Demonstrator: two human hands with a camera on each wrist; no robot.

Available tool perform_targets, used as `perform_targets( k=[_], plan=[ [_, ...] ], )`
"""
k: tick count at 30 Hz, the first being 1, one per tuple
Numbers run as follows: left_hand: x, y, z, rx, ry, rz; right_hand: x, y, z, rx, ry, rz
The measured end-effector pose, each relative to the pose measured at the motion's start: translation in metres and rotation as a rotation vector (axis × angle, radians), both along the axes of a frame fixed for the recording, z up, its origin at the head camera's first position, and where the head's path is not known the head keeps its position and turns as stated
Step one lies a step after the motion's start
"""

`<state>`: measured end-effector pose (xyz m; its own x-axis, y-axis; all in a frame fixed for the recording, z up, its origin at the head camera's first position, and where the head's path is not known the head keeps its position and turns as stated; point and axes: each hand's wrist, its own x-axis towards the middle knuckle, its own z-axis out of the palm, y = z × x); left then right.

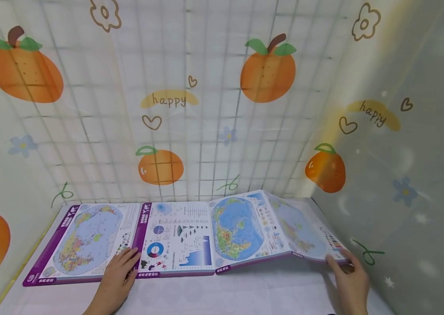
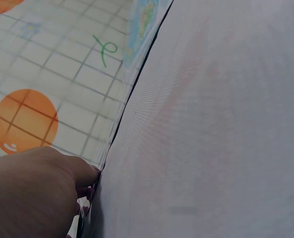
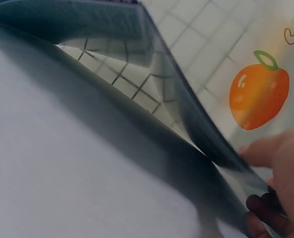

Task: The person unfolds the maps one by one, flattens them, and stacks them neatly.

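Note:
A long folding world map with purple borders lies along the back of the white surface, spread into several panels. My left hand rests on it at the fold between the two left panels, fingers extended over the purple strip. At the far right my right hand pinches the near corner of the last panel, thumb on top and fingers underneath. The two right panels are raised in a ridge; their dark underside shows in the right wrist view, with a gap below. In the left wrist view, my fingertips are partly hidden.
Behind the map stands a wire grid covered by a translucent sheet printed with oranges. The sheet continues as side walls close to the right hand. White cloth covers the surface in front of the map.

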<state>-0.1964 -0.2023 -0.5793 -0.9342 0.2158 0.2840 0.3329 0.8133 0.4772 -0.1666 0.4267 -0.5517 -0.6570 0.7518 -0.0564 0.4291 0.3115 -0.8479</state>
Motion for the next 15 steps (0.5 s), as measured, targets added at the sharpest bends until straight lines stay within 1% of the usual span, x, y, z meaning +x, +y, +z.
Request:
perform_targets(
  k=[7, 11, 15],
  plan=[
    [0.000, 0.000, 0.000, 0.004, -0.003, -0.002, 0.007, 0.001, -0.002, 0.148, 0.081, -0.006],
    [0.000, 0.000, -0.001, 0.004, -0.005, -0.003, 0.009, 0.002, -0.005, 0.216, 0.088, -0.028],
    [0.000, -0.001, -0.001, -0.001, -0.010, -0.001, 0.011, 0.004, -0.009, 0.266, 0.089, -0.027]
  ],
)
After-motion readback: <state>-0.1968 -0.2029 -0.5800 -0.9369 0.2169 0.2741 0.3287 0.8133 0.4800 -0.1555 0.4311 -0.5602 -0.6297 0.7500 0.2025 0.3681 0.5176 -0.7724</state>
